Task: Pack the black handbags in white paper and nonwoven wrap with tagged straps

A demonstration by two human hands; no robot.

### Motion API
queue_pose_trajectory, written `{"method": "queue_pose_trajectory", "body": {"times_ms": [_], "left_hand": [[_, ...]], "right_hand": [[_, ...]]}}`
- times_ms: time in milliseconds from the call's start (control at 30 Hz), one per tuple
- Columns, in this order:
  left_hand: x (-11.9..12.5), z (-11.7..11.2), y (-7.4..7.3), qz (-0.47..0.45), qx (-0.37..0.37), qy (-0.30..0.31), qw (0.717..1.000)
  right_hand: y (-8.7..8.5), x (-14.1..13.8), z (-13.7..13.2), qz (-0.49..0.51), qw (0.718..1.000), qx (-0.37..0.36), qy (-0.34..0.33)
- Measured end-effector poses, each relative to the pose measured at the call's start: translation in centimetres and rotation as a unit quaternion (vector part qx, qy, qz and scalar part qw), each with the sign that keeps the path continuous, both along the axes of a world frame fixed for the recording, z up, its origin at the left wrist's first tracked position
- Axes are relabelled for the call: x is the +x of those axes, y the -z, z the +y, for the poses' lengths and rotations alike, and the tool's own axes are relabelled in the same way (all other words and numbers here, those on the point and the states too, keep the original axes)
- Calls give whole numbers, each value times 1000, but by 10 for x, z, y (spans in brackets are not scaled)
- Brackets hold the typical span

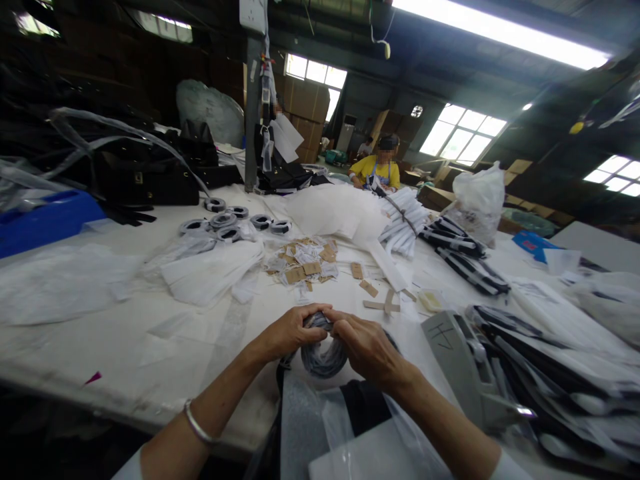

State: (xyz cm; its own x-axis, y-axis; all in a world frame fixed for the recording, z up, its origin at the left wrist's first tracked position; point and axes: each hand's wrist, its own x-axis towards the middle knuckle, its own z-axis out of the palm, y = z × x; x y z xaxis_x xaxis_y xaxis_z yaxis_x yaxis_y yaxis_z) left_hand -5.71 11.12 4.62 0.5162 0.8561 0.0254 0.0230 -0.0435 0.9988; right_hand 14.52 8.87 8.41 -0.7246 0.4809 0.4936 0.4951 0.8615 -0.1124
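At the near edge of the white table, my left hand (290,333) and my right hand (370,347) grip a coiled strap (324,365), grey and dark, seemingly wrapped in clear film. Thumbs and fingers of both hands close over its upper rim, and the coil's centre hole shows between them. Under the hands lies a black item with a grey panel (303,420) and clear plastic over it. Similar coils (223,220) sit in a group farther back on the left. Beyond my hands is a heap of brown tags (304,267) with white strings.
A grey tape dispenser (453,360) stands right of my right hand. Plastic-wrapped black straps (545,373) pile up at the right. White sheets (333,213) and black bags (150,177) lie farther back. A person in yellow (373,172) sits across the table near a post (253,107).
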Motion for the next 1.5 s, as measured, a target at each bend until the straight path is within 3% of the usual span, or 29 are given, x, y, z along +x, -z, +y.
{"method": "queue_pose_trajectory", "body": {"times_ms": [467,633,833,1200,1500], "left_hand": [[2,1,8,11,34,-1,999],[0,0,7,-15,52,-38,998],[2,-3,5,-23,62,-58,996],[4,-4,2,-61,61,-60,994],[-1,-3,-1,-80,-41,-31,995]], "right_hand": [[2,-1,-3,15,997,-60,38],[7,-1,-4,67,990,-97,74],[20,-11,-3,114,987,-77,85],[12,-21,-6,86,990,-49,103],[7,-14,0,34,996,70,30]]}}
